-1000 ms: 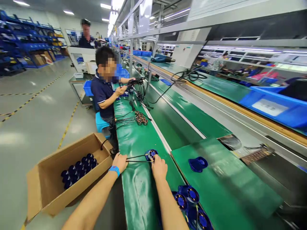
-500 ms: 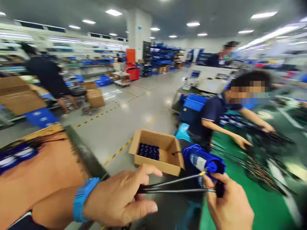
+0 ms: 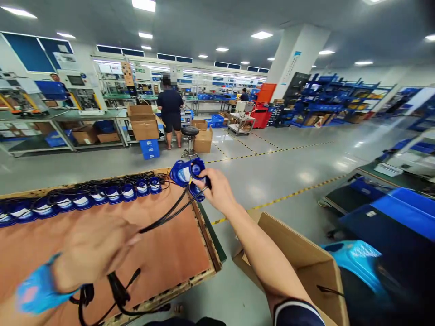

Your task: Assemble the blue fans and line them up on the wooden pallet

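My right hand [image 3: 217,188] grips a blue plastic housing [image 3: 183,174] with a white label, at the far right corner of a wooden board. Two black cables [image 3: 166,216] run from this housing to my left hand [image 3: 97,246], which is closed around them and blurred by motion. Below that hand a bundled cable [image 3: 118,292] with connector ends hangs in front of the board. Along the board's far edge stands a row of similar blue housings [image 3: 113,194], their black cables lying across their tops.
The wooden board [image 3: 176,253] has a raised, rough rim. An open cardboard box [image 3: 288,235] stands on the floor under my right arm, beside a turquoise stool [image 3: 356,253]. Blue bins [image 3: 404,213] sit at right. Across the aisle a person [image 3: 170,106] stands at a workbench.
My view has turned left, from the green bench and the co-worker to the wooden board. The housing has come along in my right hand to the board's corner. My left hand now closes on the cables.
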{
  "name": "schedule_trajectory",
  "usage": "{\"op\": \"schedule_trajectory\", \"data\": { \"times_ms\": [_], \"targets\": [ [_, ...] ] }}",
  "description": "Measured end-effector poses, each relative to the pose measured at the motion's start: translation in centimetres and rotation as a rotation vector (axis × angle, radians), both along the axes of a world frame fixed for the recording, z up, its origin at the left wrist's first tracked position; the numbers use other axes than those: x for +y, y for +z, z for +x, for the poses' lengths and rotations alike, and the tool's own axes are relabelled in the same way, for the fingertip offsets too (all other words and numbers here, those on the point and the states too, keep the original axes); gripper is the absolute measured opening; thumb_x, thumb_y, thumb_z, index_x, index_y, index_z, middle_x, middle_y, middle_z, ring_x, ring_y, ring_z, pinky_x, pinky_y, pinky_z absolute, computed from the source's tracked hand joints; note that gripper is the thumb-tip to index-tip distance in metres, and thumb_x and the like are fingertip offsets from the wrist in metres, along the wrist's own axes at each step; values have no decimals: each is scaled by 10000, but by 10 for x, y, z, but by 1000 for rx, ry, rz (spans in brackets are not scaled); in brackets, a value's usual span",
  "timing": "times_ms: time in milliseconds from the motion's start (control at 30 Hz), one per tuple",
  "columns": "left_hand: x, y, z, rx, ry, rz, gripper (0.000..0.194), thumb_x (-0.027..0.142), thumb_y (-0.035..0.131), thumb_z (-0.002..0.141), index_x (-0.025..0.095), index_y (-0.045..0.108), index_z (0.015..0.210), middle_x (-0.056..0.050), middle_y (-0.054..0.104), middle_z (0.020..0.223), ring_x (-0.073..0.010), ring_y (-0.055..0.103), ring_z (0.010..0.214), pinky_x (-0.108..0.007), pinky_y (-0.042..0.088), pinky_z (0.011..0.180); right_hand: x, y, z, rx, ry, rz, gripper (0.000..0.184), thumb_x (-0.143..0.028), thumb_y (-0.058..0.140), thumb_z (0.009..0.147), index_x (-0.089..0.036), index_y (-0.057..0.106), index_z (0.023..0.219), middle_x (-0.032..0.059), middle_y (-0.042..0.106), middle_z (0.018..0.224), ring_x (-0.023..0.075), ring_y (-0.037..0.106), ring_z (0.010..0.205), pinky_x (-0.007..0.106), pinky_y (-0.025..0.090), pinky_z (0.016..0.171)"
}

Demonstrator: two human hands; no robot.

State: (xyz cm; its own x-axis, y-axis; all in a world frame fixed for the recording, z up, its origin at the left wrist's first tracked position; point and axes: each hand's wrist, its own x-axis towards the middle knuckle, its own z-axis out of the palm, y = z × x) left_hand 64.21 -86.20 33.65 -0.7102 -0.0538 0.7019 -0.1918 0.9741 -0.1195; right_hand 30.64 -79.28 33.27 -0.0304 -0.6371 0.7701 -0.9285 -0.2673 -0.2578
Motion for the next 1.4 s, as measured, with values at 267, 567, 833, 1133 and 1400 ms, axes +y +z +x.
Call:
{"op": "schedule_trajectory", "data": {
  "times_ms": [267, 567, 833, 1133, 1400],
  "targets": [
    [-58, -204, -59, -226, 106, 232, 361, 265, 344, 1036, 212, 496, 712, 19, 590, 616, -120, 554, 525, -263, 357, 506, -169, -141, -17, 346, 221, 573, 205, -395, 649, 951, -218, 628, 1052, 57, 696, 1030, 206, 594, 1009, 307, 432, 868],
    [-187, -214, -130, -301, 461, 424, 652, 194, 636, 849, 237, 434, 1468, -133, 536, 1446, -292, 530, 1290, -442, 459, 1039, -222, -209, -46, 397, 243, 709, 707, -398, 821, 785, -268, 483, 1391, 116, 537, 1434, 281, 496, 1292, 420, 421, 998],
    [-245, -245, -197, -476, 349, 378, 673, 128, 608, 876, 201, 389, 1509, -141, 460, 1548, -264, 433, 1425, -396, 419, 1118, -233, -206, -63, 352, 69, 811, 813, -234, 864, 728, -154, 455, 1427, 163, 595, 1301, 288, 618, 1133, 412, 478, 972],
    [-301, -227, -218, -472, 454, 406, 612, 153, 536, 906, 172, 421, 1507, -171, 448, 1550, -331, 512, 1331, -485, 401, 1098, -296, -199, -82, 380, 66, 796, 878, -134, 803, 778, -151, 350, 1530, 201, 486, 1467, 286, 558, 1268, 397, 395, 1112],
    [-275, -197, -187, -367, 538, 404, 584, 151, 418, 946, 235, 401, 1524, -111, 313, 1636, -312, 323, 1488, -494, 299, 1177, -294, -193, -83, 385, 59, 799, 878, -89, 694, 808, -156, 262, 1570, 188, 352, 1589, 302, 445, 1391, 469, 274, 1203]
  ]
}}
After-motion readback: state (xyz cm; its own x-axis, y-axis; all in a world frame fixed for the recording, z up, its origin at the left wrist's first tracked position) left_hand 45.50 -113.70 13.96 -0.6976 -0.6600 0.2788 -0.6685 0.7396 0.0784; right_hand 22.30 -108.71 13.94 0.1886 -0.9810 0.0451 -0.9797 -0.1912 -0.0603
